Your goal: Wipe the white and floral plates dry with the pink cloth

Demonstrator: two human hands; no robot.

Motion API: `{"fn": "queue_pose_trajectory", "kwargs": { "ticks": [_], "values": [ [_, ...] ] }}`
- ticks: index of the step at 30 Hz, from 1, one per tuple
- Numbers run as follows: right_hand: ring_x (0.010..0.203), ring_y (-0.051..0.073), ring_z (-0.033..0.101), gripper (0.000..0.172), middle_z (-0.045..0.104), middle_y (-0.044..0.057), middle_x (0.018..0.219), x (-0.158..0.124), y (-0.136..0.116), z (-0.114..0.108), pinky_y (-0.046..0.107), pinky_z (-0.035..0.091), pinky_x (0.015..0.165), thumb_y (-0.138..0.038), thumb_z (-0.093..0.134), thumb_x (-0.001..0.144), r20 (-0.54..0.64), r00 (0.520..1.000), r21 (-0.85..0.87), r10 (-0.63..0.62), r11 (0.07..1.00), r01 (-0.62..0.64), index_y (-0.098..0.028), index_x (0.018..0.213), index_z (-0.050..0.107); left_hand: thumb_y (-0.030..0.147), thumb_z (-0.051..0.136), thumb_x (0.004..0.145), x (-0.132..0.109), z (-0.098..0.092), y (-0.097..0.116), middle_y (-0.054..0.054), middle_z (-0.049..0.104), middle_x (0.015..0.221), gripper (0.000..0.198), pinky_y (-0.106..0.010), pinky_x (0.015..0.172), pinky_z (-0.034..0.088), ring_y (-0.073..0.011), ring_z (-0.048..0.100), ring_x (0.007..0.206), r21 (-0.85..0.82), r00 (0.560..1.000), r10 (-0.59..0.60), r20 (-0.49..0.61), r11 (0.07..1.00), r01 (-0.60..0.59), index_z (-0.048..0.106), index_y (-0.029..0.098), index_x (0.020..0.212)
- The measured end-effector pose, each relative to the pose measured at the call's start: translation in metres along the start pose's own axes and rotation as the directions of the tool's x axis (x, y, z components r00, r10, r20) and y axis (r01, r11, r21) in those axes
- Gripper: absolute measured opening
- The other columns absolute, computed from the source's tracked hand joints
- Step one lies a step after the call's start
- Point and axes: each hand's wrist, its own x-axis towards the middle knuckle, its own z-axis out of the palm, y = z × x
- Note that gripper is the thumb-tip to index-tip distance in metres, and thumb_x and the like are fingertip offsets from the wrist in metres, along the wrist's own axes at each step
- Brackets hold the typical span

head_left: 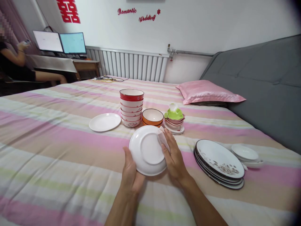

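Observation:
A round white plate [148, 150] is tilted up above the bed, its underside with a raised foot ring facing me. My left hand [132, 174] grips its lower left edge, the thumb along the rim and the other fingers hidden behind it. Against the plate's right side, my right hand [173, 155] presses a folded pale cloth or tissue [163, 137]. Just beyond the plate stand a tall stack of red-and-white bowls [131, 108] and orange bowls [152, 115]. An oval white plate [104, 122] lies flat to their left.
Small dishes with a green leaf-shaped one [174, 114] on top sit right of the bowls. Dark-rimmed oval plates [219, 160] and small white dishes [245, 152] are stacked at right. A pink pillow [209, 91] lies by the grey headboard [256, 69]. A person [16, 61] sits far left.

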Motion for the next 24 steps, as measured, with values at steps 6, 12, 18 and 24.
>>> {"fn": "queue_pose_trajectory", "kwargs": {
  "ticks": [6,12,18,24],
  "values": [
    [0.143,0.021,0.012,0.049,0.02,0.0,0.154,-0.004,-0.006,0.006,0.049,0.024,0.114,-0.03,0.037,0.095,0.093,0.989,-0.077,-0.111,0.99,0.118,-0.031,0.143,0.028,0.071,0.032,0.08,0.01,-0.015,0.016,-0.013,0.042,0.14,0.083,-0.043,0.114,0.016,-0.0251,0.032,0.135,-0.104,1.0,0.01,0.018,0.995,-0.008,0.025,0.021,0.145],
    [0.142,0.024,0.013,0.05,0.023,0.004,0.153,-0.006,-0.014,0.007,0.051,0.025,0.113,-0.024,0.04,0.093,0.214,0.936,-0.2,-0.281,0.925,0.324,-0.028,0.142,0.032,0.074,0.03,0.077,0.015,-0.031,0.03,-0.015,0.03,0.146,0.088,-0.05,0.112,0.019,-0.0294,0.025,0.137,-0.201,0.996,-0.002,0.089,0.979,0.02,0.016,0.022,0.147],
    [0.143,0.024,0.011,0.056,0.024,0.004,0.153,-0.011,-0.026,0.011,0.052,0.024,0.113,-0.016,0.046,0.087,0.307,0.871,-0.242,-0.384,0.854,0.461,-0.028,0.141,0.036,0.07,0.034,0.08,0.015,-0.037,0.037,-0.018,0.034,0.144,0.085,-0.049,0.108,0.031,-0.0318,0.038,0.131,-0.244,1.0,0.011,0.018,0.97,-0.006,0.015,0.022,0.147],
    [0.142,0.024,0.015,0.058,0.028,0.002,0.152,-0.016,-0.033,0.017,0.049,0.026,0.112,-0.017,0.051,0.084,0.332,0.841,-0.266,-0.427,0.813,0.518,-0.031,0.139,0.039,0.066,0.03,0.084,0.009,-0.02,0.028,-0.023,0.05,0.133,0.084,-0.044,0.104,0.039,-0.0292,0.052,0.12,-0.192,0.991,0.038,-0.131,0.979,-0.063,0.013,0.012,0.147]
  ]
}}
